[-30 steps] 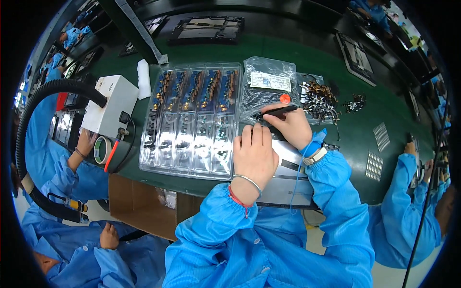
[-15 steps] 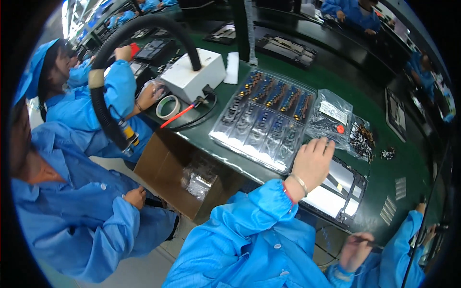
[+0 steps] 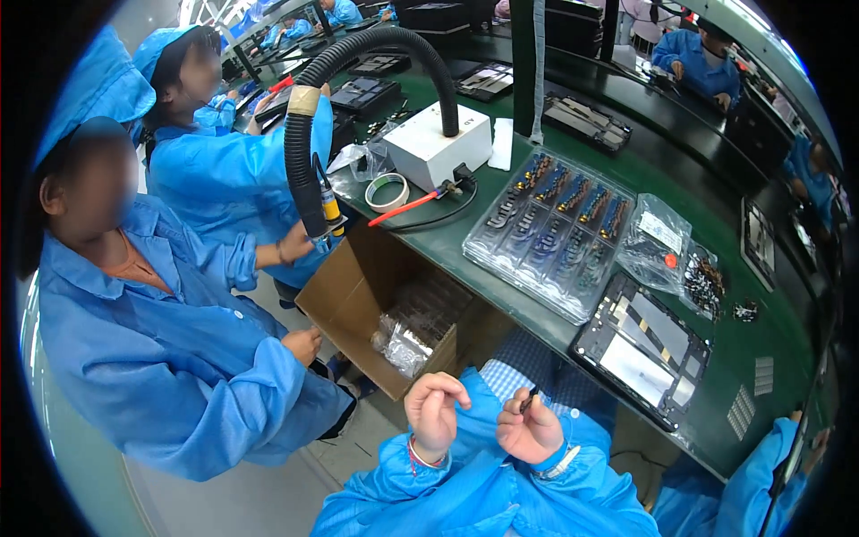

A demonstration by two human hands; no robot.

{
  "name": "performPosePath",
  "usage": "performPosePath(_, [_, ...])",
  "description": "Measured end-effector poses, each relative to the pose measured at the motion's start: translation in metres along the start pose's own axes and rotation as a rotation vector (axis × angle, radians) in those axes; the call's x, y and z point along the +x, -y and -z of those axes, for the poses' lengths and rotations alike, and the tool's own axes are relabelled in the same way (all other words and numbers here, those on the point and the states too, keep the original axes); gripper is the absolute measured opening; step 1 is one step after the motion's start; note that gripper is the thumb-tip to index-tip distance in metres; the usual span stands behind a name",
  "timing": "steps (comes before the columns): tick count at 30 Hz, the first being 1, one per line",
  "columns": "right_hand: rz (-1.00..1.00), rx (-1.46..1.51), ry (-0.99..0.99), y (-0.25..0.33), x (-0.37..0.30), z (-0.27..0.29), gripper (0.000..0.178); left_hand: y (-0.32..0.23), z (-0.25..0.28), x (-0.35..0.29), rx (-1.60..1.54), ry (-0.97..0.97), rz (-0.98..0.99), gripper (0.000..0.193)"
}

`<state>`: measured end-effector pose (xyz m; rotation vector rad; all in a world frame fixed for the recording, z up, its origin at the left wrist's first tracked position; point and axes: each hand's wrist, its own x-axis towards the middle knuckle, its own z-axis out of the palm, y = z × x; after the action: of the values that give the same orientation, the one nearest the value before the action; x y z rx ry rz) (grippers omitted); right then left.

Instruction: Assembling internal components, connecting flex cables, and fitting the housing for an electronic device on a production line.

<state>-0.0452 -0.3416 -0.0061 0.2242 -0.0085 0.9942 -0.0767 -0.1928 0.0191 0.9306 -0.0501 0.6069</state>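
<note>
Head view: small dark tool (image 3: pixel 530 399) pinched in the right hand (image 3: pixel 530 431) – long axis tilted, tip up-right toward the table edge (image 3: pixel 501 304). Left hand (image 3: pixel 433 413) loosely curled, empty, just beside. Both over the lap, off the table; cardboard box (image 3: pixel 358 295) left.

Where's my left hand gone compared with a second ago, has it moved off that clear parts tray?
Yes. The left hand was resting at the near edge of the clear parts tray on the green bench; now it is off the bench, pulled back over the lap beside the right hand.
</note>
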Motion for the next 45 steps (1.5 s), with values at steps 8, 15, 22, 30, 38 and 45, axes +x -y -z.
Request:
performPosePath(8, [-0.047,0.016,-0.056,-0.027,0.085,0.034,0.026,-0.008,0.034,0.05,0.124,-0.262,0.152,0.028])
performPosePath(15, [0.013,-0.17,-0.304,-0.048,0.269,0.05,0.024,-0.02,0.125,0.158,-0.027,-0.503,0.105,0.043])
performPosePath(22, [0.076,-0.194,-0.223,-0.023,0.203,0.021,0.024,-0.002,0.089,0.134,-0.022,-0.46,0.193,0.041])
performPosePath(30, [1.113,-1.666,-0.486,0.096,-0.052,-0.124,0.014,0.037,-0.073,0.084,0.395,0.665,0.443,0.026])
performPosePath(38, [0.908,-2.036,-0.955,0.226,-0.08,-0.101,0.014,0.145,-0.181,0.106,1.041,1.206,-0.275,0.027])
performPosePath(45, [0.839,-2.121,-1.011,0.224,-0.081,-0.1,0.016,0.169,-0.189,0.103,1.133,1.17,-0.283,0.032])
